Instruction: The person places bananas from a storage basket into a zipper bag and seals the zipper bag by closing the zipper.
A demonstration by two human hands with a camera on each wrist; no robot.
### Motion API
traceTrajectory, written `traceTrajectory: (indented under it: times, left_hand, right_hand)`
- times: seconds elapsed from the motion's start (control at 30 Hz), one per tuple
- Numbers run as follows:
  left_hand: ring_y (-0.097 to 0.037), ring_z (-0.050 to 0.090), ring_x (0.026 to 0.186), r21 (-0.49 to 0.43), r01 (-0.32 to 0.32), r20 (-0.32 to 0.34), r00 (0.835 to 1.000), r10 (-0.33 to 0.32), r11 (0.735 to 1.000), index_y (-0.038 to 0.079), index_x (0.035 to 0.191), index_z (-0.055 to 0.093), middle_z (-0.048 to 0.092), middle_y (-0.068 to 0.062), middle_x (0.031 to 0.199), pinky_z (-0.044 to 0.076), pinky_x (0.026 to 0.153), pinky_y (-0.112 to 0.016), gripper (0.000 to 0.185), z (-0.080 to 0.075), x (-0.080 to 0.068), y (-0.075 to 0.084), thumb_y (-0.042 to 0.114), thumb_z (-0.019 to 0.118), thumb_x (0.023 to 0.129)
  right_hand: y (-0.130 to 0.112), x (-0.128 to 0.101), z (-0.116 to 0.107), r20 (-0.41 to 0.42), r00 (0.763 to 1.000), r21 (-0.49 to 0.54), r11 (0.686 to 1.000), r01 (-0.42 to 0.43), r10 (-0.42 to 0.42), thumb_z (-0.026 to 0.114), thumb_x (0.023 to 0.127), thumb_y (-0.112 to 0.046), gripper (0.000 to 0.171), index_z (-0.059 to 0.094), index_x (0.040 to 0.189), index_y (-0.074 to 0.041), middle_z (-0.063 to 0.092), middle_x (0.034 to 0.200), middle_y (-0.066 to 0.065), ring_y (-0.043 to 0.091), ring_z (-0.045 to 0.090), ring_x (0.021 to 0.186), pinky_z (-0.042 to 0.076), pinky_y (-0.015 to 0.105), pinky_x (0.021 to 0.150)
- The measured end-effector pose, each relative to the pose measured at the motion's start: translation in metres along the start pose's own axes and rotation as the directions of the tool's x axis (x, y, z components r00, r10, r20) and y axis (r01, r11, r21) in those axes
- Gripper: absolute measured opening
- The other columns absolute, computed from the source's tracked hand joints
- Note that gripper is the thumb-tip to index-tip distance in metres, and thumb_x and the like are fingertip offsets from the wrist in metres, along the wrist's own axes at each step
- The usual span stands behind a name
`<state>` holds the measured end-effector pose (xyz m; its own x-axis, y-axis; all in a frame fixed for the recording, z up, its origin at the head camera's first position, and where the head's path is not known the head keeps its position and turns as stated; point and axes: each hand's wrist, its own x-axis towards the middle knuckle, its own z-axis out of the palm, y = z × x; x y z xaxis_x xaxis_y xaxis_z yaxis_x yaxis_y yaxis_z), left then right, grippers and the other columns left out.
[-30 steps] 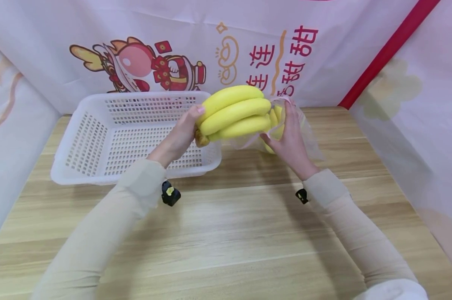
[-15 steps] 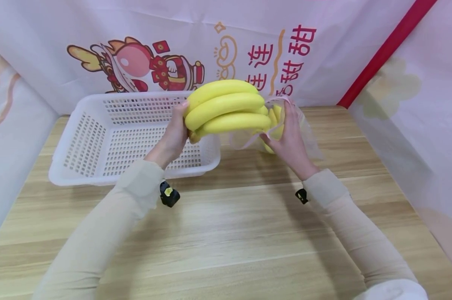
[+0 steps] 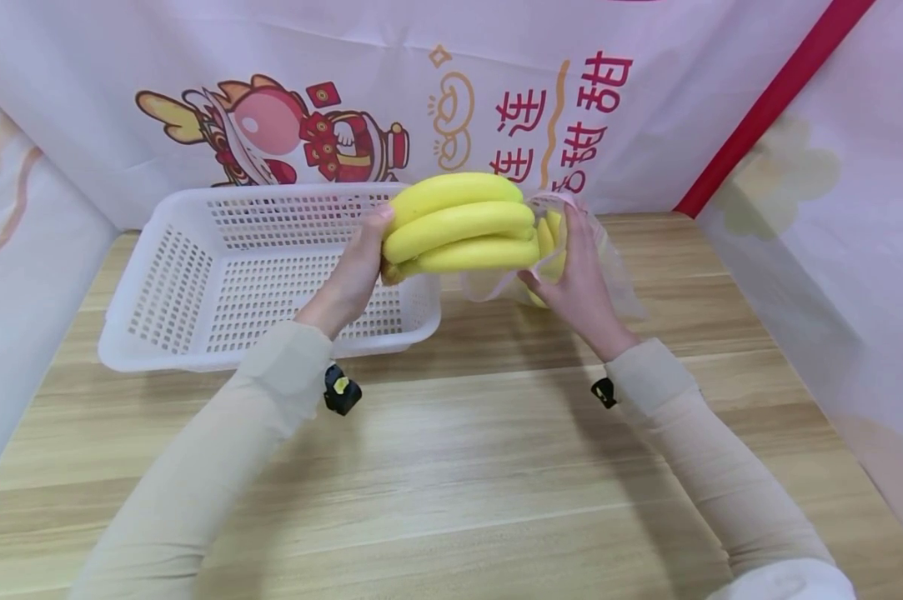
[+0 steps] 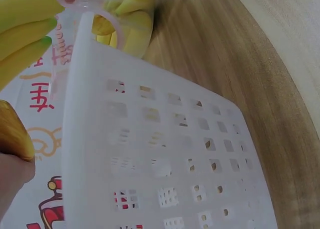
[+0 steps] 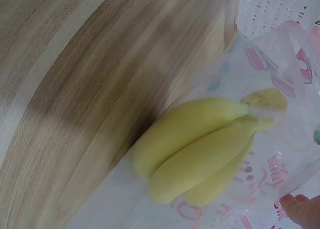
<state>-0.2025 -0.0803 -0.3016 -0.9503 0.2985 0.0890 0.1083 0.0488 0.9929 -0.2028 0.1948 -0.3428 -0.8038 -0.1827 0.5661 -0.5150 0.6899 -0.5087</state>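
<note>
My left hand (image 3: 352, 271) grips a bunch of yellow bananas (image 3: 459, 225) by its brown stem end, holding it up over the basket's right end. The banana tips point right, at the mouth of a clear plastic bag (image 3: 622, 279) with a pinkish rim. My right hand (image 3: 584, 287) holds that rim spread between thumb and fingers. Inside the bag lies another banana bunch (image 3: 553, 237), seen through the plastic as bananas (image 5: 200, 151) in the right wrist view. In the left wrist view, the held bunch (image 4: 25, 34) shows at the upper left, beside the basket wall.
A white perforated plastic basket (image 3: 196, 360) stands at the left on the wood-grain table (image 3: 466, 483). Behind it hangs a white printed cloth (image 3: 391, 67) with red characters and a cartoon figure. More cloth encloses both sides. A black device sits under each wrist.
The held bunch and my left hand went left and slightly up, then came back right and down toward the bag's mouth. My right hand and the bag have stayed nearly still.
</note>
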Motion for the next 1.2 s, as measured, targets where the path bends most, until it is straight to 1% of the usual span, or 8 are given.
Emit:
traceTrajectory:
  times: [0.1, 0.23, 0.4, 0.53, 0.63, 0.83, 1.07, 1.2]
  left_hand:
    - [-0.008, 0.037, 0.06, 0.034, 0.002, 0.018, 1.0, -0.003, 0.999, 0.017, 0.121, 0.045, 0.044, 0.001, 0.078, 0.033, 0.054, -0.02, 0.04, 0.001, 0.0, 0.0, 0.044, 0.029, 0.096]
    - [-0.009, 0.046, 0.075, 0.094, 0.018, 0.051, 0.998, -0.023, 0.995, 0.017, 0.141, 0.038, 0.05, -0.002, 0.096, 0.039, 0.066, -0.021, 0.049, 0.005, 0.002, -0.001, 0.037, 0.034, 0.097]
    - [-0.019, 0.053, 0.11, 0.117, 0.024, 0.092, 0.995, -0.035, 0.993, 0.019, 0.147, 0.032, 0.047, -0.008, 0.136, 0.046, 0.097, -0.037, 0.054, 0.009, 0.003, -0.001, 0.035, 0.042, 0.097]
    - [-0.022, 0.048, 0.124, 0.163, -0.007, 0.125, 0.992, -0.014, 0.987, 0.02, 0.147, 0.032, 0.043, -0.008, 0.144, 0.039, 0.11, -0.043, 0.057, 0.013, 0.004, 0.002, 0.036, 0.049, 0.095]
    - [-0.02, 0.047, 0.123, 0.261, -0.062, 0.143, 0.989, 0.024, 0.963, 0.021, 0.145, 0.036, 0.046, -0.006, 0.141, 0.039, 0.109, -0.042, 0.059, 0.016, 0.006, 0.004, 0.037, 0.053, 0.092]
    - [-0.02, 0.041, 0.119, 0.459, -0.115, 0.16, 0.986, 0.045, 0.881, 0.023, 0.145, 0.038, 0.049, -0.004, 0.136, 0.036, 0.104, -0.043, 0.063, 0.022, 0.01, 0.007, 0.043, 0.059, 0.088]
    - [-0.021, 0.039, 0.122, 0.529, -0.081, 0.15, 0.989, 0.0, 0.844, 0.027, 0.146, 0.037, 0.047, -0.006, 0.136, 0.037, 0.105, -0.046, 0.069, 0.026, 0.013, 0.012, 0.046, 0.063, 0.086]
    - [-0.022, 0.04, 0.119, 0.572, -0.096, 0.154, 0.988, 0.008, 0.815, 0.027, 0.146, 0.038, 0.051, -0.005, 0.134, 0.038, 0.102, -0.044, 0.07, 0.029, 0.015, 0.014, 0.046, 0.066, 0.084]
  right_hand:
    - [0.0, -0.001, -0.001, 0.017, 1.0, 0.0, 1.0, -0.009, 0.009, 0.079, 0.074, -0.009, 0.099, 0.016, 0.15, -0.001, 0.024, 0.156, 0.02, 0.032, 0.013, 0.149, 0.008, 0.043, 0.124]
    - [-0.002, -0.002, -0.002, 0.051, 0.998, -0.004, 0.999, -0.035, 0.035, 0.079, 0.076, -0.014, 0.098, 0.016, 0.15, -0.001, 0.021, 0.157, 0.021, 0.033, 0.013, 0.148, 0.01, 0.045, 0.123]
    - [-0.002, -0.003, -0.002, 0.055, 0.998, -0.005, 1.0, -0.003, 0.003, 0.08, 0.076, -0.017, 0.097, 0.019, 0.149, 0.001, 0.022, 0.156, 0.021, 0.033, 0.015, 0.148, 0.011, 0.045, 0.123]
    - [-0.002, -0.004, -0.002, 0.051, 0.998, -0.007, 1.0, 0.022, -0.021, 0.081, 0.075, -0.018, 0.098, 0.02, 0.148, 0.003, 0.022, 0.156, 0.022, 0.034, 0.016, 0.147, 0.01, 0.045, 0.123]
    - [-0.001, -0.004, -0.003, 0.054, 0.998, -0.004, 0.999, 0.037, -0.036, 0.082, 0.074, -0.016, 0.098, 0.021, 0.147, 0.004, 0.023, 0.155, 0.023, 0.035, 0.016, 0.147, 0.011, 0.045, 0.123]
    - [-0.001, -0.002, -0.004, 0.087, 0.996, -0.032, 0.999, 0.018, -0.016, 0.082, 0.074, -0.016, 0.098, 0.02, 0.148, 0.003, 0.026, 0.154, 0.021, 0.035, 0.019, 0.146, 0.013, 0.047, 0.123]
    - [0.0, -0.001, -0.004, 0.097, 0.993, -0.046, 0.996, 0.074, -0.069, 0.083, 0.072, -0.015, 0.098, 0.023, 0.147, 0.005, 0.029, 0.153, 0.022, 0.035, 0.024, 0.144, 0.014, 0.045, 0.123]
    - [0.0, 0.0, -0.003, 0.113, 0.99, -0.04, 0.996, 0.085, -0.08, 0.084, 0.07, -0.015, 0.101, 0.022, 0.148, 0.001, 0.029, 0.154, 0.019, 0.033, 0.024, 0.145, 0.012, 0.043, 0.124]
